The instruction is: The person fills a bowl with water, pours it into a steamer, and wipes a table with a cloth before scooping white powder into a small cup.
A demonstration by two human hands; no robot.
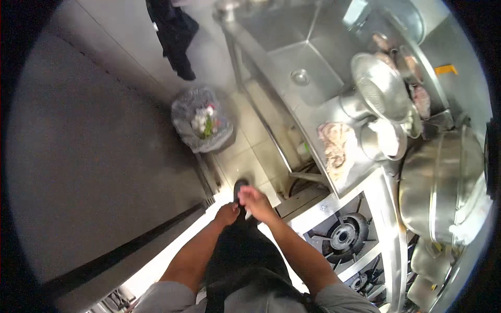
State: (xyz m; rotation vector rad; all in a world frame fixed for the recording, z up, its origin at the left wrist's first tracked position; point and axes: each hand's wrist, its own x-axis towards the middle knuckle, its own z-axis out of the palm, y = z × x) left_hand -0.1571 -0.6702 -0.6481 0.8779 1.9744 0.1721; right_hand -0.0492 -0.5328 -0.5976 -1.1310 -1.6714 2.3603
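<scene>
My left hand and my right hand are close together in front of my dark apron. The left fingers are curled, and what they hold, if anything, is hidden. My right hand is closed too, with a small pale edge showing below its fingers, too blurred to name. Beneath the hands shows a dark shoe. Ahead on the tiled floor stands a bin lined with a clear bag, with white, green and red scraps inside.
To my right is a stove with a gas burner. Beyond it a steel sink adjoins a counter with a crumpled cloth, a metal colander and a large pot. A dark grey flat surface fills the left.
</scene>
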